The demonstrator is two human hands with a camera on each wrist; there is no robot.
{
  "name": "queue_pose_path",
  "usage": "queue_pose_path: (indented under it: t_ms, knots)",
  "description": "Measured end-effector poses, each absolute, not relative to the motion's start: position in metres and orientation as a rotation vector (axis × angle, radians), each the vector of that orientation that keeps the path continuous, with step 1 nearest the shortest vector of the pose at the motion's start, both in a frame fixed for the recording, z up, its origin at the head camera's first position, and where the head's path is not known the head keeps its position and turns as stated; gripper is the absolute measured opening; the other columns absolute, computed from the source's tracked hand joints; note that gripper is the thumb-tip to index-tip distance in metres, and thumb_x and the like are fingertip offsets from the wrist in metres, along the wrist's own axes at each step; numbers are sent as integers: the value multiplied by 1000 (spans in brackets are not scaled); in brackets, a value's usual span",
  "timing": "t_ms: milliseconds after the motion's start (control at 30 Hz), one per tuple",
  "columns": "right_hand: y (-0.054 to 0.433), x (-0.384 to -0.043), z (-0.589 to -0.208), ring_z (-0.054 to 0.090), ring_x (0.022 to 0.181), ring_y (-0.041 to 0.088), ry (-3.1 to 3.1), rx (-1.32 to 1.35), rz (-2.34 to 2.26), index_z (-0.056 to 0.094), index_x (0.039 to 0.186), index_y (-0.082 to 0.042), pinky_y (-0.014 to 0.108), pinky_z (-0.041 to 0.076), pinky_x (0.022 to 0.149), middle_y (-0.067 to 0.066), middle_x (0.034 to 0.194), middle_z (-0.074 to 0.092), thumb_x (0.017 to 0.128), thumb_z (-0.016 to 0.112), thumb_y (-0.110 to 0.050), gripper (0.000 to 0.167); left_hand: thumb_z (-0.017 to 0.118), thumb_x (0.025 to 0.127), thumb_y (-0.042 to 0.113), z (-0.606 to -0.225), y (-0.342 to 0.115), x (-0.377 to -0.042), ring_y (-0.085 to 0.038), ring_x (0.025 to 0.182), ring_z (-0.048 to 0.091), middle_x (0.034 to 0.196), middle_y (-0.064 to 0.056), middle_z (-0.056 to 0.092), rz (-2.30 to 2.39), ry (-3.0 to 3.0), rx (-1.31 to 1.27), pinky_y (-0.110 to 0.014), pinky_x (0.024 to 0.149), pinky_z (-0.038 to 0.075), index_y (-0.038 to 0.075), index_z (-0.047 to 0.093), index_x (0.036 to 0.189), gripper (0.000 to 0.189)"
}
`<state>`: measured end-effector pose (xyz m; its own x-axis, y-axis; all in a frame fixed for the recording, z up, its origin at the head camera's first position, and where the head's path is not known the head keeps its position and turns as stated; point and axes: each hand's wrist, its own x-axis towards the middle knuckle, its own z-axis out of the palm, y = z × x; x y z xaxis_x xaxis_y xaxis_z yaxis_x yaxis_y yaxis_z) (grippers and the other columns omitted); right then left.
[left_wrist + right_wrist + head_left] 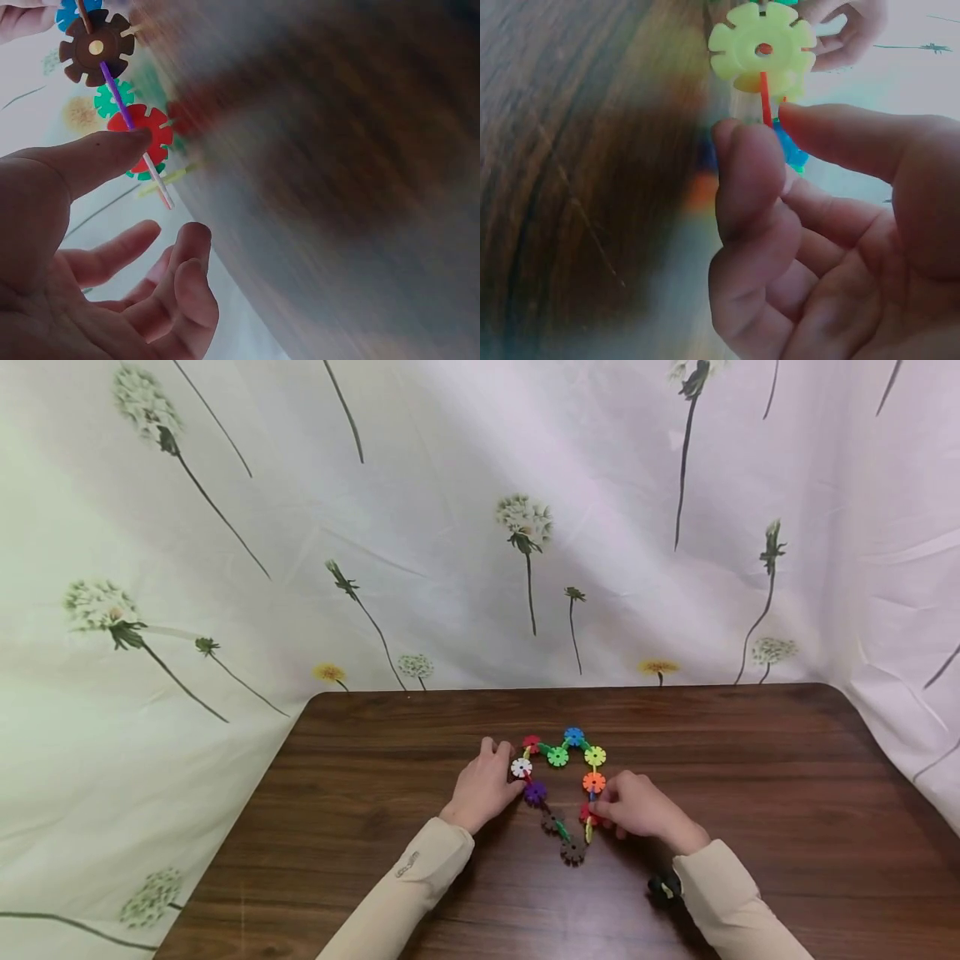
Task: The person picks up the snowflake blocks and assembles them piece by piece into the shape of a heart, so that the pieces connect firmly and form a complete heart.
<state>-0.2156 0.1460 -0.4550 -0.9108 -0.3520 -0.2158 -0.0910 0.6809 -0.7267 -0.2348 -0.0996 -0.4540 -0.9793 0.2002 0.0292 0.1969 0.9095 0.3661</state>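
On the table, notched plastic discs of several colours interlock edge to edge in a heart-like loop. My left hand [480,787] is at the loop's left side, thumb against the chain near the white disc [521,767] and purple disc [535,793], its other fingers loosely spread. At the right side, my right hand [643,807] pinches a red disc [587,814] between thumb and forefinger; the right wrist view shows it edge-on below a yellow disc [742,45]. A brown disc [573,851] forms the bottom tip. Whether it joins the yellow disc beside it I cannot tell.
The dark wooden table [360,777] has a rounded far edge against a white curtain [450,602] printed with dandelions. A small black object [663,888] shows by the right cuff. Discs in blue, green, yellow and orange make up the loop's top and right.
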Motion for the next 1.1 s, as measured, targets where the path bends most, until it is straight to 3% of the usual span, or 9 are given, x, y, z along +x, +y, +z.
queue_pose_path:
  t_ms: [167,300,433,600,800,1000,1100]
  knots:
    - [156,-215,-451,54,49,11,2648,-418,-1041,65,73,-9,28,45,50,1,61,59,91,65,-19,21,70,88,29,-447,-109,-222,-15,63,51,95,-8,56,712,3026,319,-31,59,46,6,63,102,28]
    - [163,-217,-449,55,67,10,2798,-637,-987,67,87,-10,28,48,60,-3,76,61,86,70,-13,4,66,91,26,-442,-112,-207,-9,59,53,73,-2,64,982,2825,333,-25,55,47,6,68,86,20]
    - [165,-216,-450,51,95,14,2871,-1005,-841,68,99,-14,33,50,77,-1,104,59,77,76,-4,26,63,93,20,-443,-107,-191,-7,51,57,71,-9,69,1333,2384,257,-26,51,52,-2,70,86,25]
    - [159,-215,-451,44,103,18,2811,-1265,-666,68,104,-17,34,49,80,3,122,57,76,76,-4,32,60,95,16,-449,-99,-178,-7,50,59,79,-19,71,1495,2085,137,-25,52,54,-10,67,93,26]
    - [154,-215,-454,51,105,16,2760,-1281,-534,68,104,-18,36,50,85,-1,117,58,80,77,-14,26,57,95,13,-460,-89,-170,-9,53,62,78,-17,71,1579,1859,46,-22,51,53,-10,66,98,25]
    - [150,-215,-458,49,83,5,2771,-1272,-516,66,90,-23,27,47,71,-9,97,55,82,77,-21,14,57,95,13,-470,-81,-168,-9,55,63,78,-13,72,1636,1762,-52,-20,53,53,-6,67,100,22]
    - [147,-214,-461,49,79,3,2783,-1276,-538,63,87,-25,26,47,69,-11,94,54,84,75,-25,13,57,95,12,-473,-79,-167,-9,57,64,78,-11,72,1656,1738,-87,-20,54,53,-6,67,100,21]
